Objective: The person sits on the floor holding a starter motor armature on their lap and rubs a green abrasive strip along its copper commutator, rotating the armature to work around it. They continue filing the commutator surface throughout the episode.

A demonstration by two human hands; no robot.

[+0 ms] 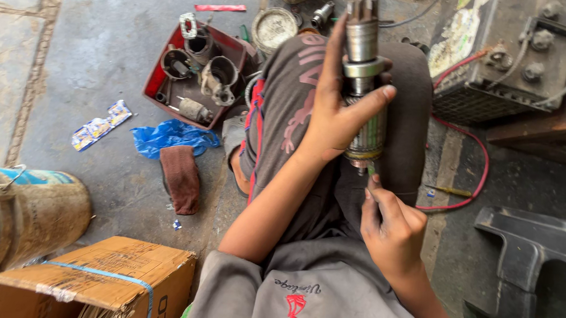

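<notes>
Head view showed the right hand (pixel 391 230) nearest, pinching a thin green tool (pixel 371 172) against the bottom of a metal motor part (pixel 364 86); the left hand (pixel 339 110) gripped that part upright above the lap, a red tray (pixel 167 52) lying farther left.

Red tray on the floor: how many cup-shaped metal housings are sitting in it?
3 in the red tray: one at its left, one at the back, one toward the right. Smaller parts lie around them; more may be hidden beneath.
</notes>
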